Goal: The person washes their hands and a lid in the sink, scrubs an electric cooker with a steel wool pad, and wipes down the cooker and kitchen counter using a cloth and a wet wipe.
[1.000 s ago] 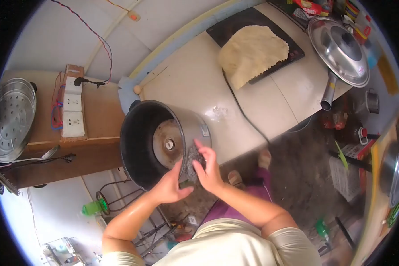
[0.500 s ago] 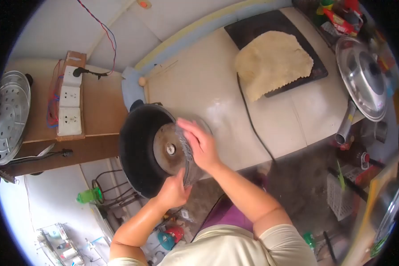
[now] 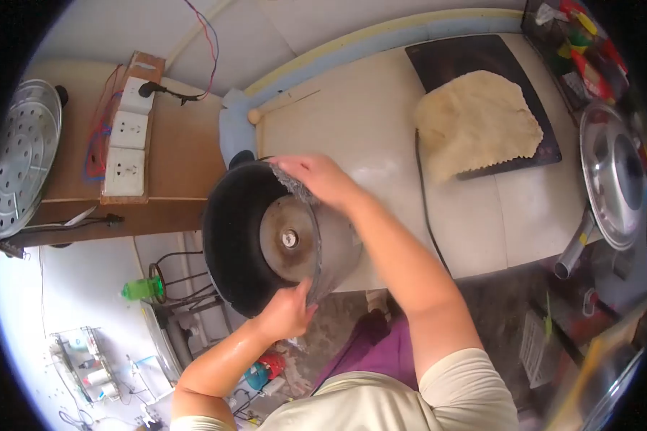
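At far left a perforated tray stands on edge by a wooden shelf, with 3 white sockets mounted on a board beside it. Below them is a green bottle.

Next comes the black pot, tipped so that its mouth shows, at the left end of the counter. Inside is a round metal disc with 1 fitting at its centre. The left hand is closed on the near side of the pot's rim, thumb along the edge. On the rim's far side sits a grey scourer, pressed there under the right hand; its fingers bend over the scourer, though their tips are partly hidden.

The scrubbing looks under way and not finished: the scourer is at the rim, while brownish marks remain on the disc. How much of the rim is done, I cannot tell.

Farther right, 1 flat sheet of dough partly covers a black hob, and at far right is a shiny lid.
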A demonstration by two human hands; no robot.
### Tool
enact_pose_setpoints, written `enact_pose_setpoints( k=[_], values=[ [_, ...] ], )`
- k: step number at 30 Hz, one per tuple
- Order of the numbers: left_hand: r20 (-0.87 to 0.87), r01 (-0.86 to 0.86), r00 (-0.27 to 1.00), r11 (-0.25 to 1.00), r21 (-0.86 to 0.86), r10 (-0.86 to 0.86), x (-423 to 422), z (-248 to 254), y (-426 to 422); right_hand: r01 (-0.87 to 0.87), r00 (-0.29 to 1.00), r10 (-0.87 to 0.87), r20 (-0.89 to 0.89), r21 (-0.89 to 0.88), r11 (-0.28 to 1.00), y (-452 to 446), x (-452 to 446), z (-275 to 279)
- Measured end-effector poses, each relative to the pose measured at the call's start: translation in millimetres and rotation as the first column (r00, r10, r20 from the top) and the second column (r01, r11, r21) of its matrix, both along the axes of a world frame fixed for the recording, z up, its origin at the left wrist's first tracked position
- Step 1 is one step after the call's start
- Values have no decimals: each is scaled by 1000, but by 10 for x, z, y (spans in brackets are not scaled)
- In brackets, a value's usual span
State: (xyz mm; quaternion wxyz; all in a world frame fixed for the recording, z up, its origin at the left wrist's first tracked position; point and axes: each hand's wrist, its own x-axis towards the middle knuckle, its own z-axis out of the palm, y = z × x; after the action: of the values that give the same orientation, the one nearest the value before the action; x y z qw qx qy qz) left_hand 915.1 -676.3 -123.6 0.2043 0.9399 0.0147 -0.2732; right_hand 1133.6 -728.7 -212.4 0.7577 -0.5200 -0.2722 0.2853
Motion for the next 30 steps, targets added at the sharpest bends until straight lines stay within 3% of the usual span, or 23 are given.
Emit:
enact_pose_setpoints(
  k=[4,7,10,13,16,18,20,23,24,26,30],
  values=[
    [40,31,999,999,-35,-30,-10,21,13,-158,987,157,-22,-109,981,-101,16,184],
    [-13,83,996,992,-97,-85,-30,63,7,-132,990,121,-76,-157,979,-390,-130,396],
    [24,193,981,971,-142,-191,-184,36,83,92,992,-61,113,-292,952,-522,-405,288],
    [-68,358,927,924,-131,-369,-340,67,276,319,943,-252,218,-371,872,-779,-850,413],
    [73,533,843,808,-250,-533,-436,22,637,455,890,-413,195,-459,763,-930,-1394,530],
    [-56,622,769,765,-166,-637,-377,164,808,550,828,-530,182,-443,708,-923,-1767,485],
    [13,713,697,692,-111,-716,-385,42,1081,687,724,-615,312,-406,603,-879,-2086,503],
    [220,680,708,732,43,-670,-378,198,843,724,685,-682,256,-340,600,-792,-2355,472],
    [247,573,809,809,-129,-533,-396,252,590,748,661,-700,271,-307,588,-773,-2394,433],
    [55,324,946,936,-140,-319,-407,178,157,780,626,-725,288,-245,576,-775,-2419,390],
    [95,233,971,959,-164,-219,-241,-192,-105,774,631,-730,262,-143,617,-829,-2256,250]
  ],
)
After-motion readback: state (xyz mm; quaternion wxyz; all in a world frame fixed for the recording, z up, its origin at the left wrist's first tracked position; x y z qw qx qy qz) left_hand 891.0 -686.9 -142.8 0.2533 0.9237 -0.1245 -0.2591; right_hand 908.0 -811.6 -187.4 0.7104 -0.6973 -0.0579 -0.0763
